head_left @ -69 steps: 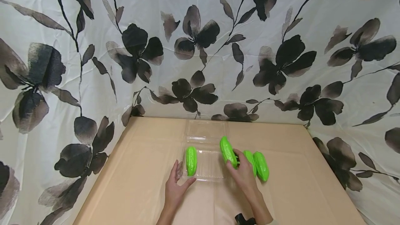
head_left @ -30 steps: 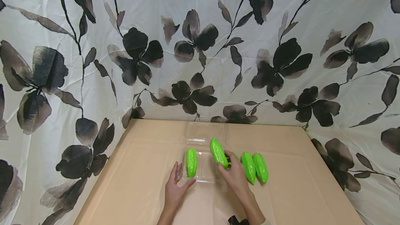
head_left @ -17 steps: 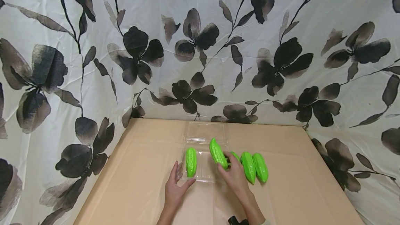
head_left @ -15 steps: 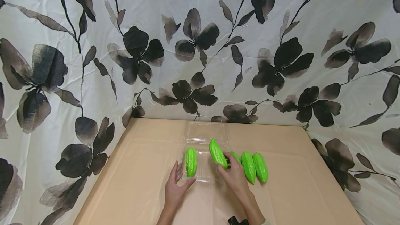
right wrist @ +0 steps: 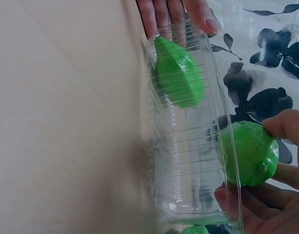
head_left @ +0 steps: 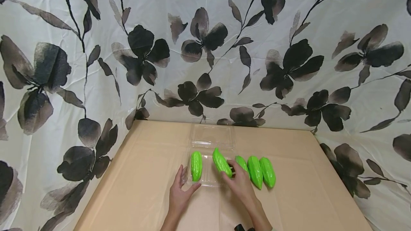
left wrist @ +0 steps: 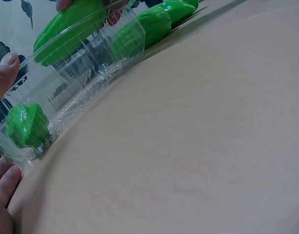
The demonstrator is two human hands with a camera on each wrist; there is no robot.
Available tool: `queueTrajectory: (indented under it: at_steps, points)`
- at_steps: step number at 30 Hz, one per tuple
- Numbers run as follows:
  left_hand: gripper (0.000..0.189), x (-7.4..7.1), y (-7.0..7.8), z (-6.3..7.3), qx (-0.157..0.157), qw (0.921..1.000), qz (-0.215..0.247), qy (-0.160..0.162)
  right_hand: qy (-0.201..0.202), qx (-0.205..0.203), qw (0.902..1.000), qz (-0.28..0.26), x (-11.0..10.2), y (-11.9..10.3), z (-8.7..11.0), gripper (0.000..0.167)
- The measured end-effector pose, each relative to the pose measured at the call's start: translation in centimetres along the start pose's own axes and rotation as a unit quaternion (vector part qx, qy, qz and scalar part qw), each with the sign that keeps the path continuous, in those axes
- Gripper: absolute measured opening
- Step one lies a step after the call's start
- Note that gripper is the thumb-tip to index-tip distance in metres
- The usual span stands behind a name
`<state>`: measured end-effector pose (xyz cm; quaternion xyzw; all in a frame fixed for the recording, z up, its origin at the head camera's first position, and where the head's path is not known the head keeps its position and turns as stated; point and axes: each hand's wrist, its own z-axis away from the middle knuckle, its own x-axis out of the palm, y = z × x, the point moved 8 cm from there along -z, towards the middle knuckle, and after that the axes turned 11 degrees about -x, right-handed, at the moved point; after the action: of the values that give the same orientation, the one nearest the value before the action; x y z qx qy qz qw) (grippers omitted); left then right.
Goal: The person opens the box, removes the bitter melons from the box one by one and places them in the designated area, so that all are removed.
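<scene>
My right hand [head_left: 239,181] holds a bright green, ridged toy bitter melon [head_left: 221,162], tilted over the right part of a clear plastic clamshell container [head_left: 210,181]. In the right wrist view, my thumb and fingers grip that bitter melon [right wrist: 252,153] just by the container's rim. Another bitter melon [head_left: 196,167] lies inside along the left side. My left hand [head_left: 180,191] holds the near left corner of the container, thumb at the near edge and fingers at the left side. In the left wrist view, the thumb [left wrist: 6,73] is by the rim.
To the right of the container, three more green bitter melons [head_left: 255,172] lie side by side on the tan tabletop [head_left: 298,188]. The container's open lid [head_left: 212,134] lies flat towards the back. A floral cloth [head_left: 205,63] hangs behind and beside the table.
My right hand has carried its bitter melon left from beside the others to over the container, and lowered it slightly in the last half second. My left hand has stayed at the container.
</scene>
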<state>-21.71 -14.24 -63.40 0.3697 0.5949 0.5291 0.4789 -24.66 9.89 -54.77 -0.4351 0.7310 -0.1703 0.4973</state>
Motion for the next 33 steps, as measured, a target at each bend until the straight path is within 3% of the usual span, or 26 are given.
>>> queueTrajectory:
  at_steps: [17,24,33]
  points:
    - [0.099,-0.1,-0.3,-0.4,-0.010,0.9999,-0.004,0.004,-0.022,0.001,0.9997,0.006,1.3,0.3,-0.2,0.045]
    - [0.097,0.1,0.0,-0.4,0.001,0.9999,-0.014,0.002,0.003,0.008,1.0000,-0.004,0.7,0.3,-0.3,0.047]
    - [0.097,0.2,-0.1,-0.3,-0.008,0.9998,-0.020,0.005,0.018,0.011,0.9998,-0.003,-0.3,-0.1,-0.5,0.054]
